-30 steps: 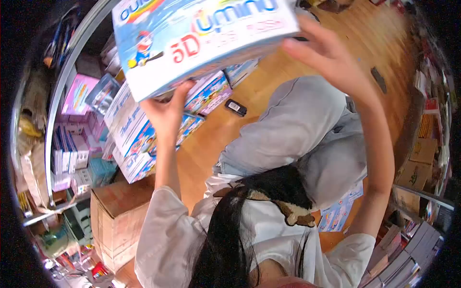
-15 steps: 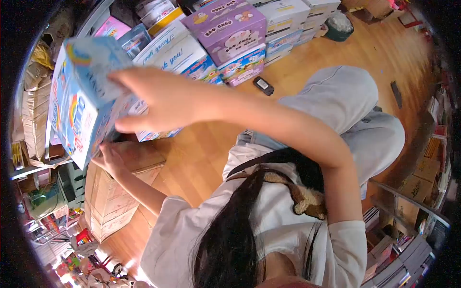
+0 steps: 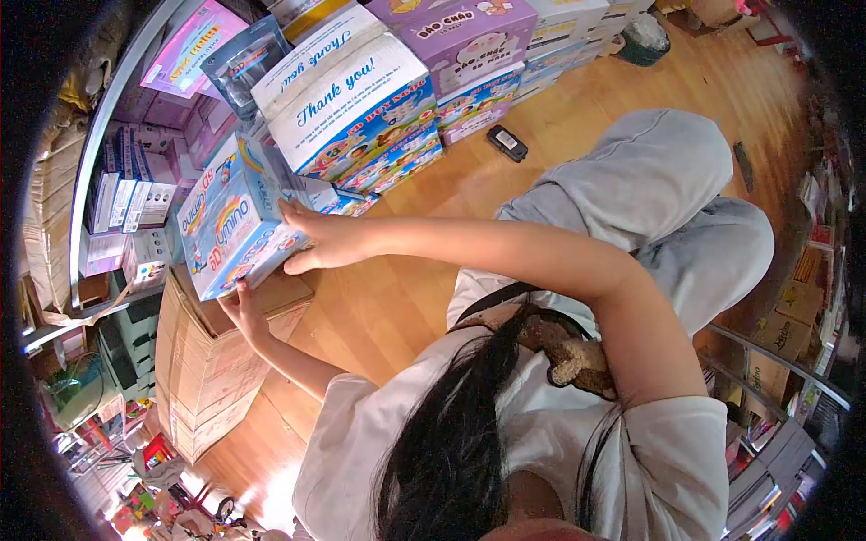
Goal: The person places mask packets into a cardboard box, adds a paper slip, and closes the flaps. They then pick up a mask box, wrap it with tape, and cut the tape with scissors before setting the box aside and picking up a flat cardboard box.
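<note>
Both hands are on a blue-and-white printed box point(image 3: 230, 221) with a rainbow and large lettering. My right hand point(image 3: 329, 239) reaches across and grips its right end, fingers spread along the edge and thumb lower down. At the bottom corner, my left hand point(image 3: 244, 316) supports it from below, part of its fingers hidden by the box. Tilted, the box overlaps the top of a large brown carton point(image 3: 216, 361) in this view. Right beside it stands a white "Thank you!" box point(image 3: 338, 86) on a stack of colourful boxes.
A metal shelf point(image 3: 79, 207) at the left holds many small packages. Purple boxes point(image 3: 469, 45) and white boxes point(image 3: 564, 27) stand in a row at the back. On the wooden floor lies a black device point(image 3: 507, 142) with a white label. Shelving point(image 3: 785, 361) lines the right side.
The box has come down and to the right, away from the shelf front, which now shows its packages. Both hands moved with it, and the view has shifted slightly.
</note>
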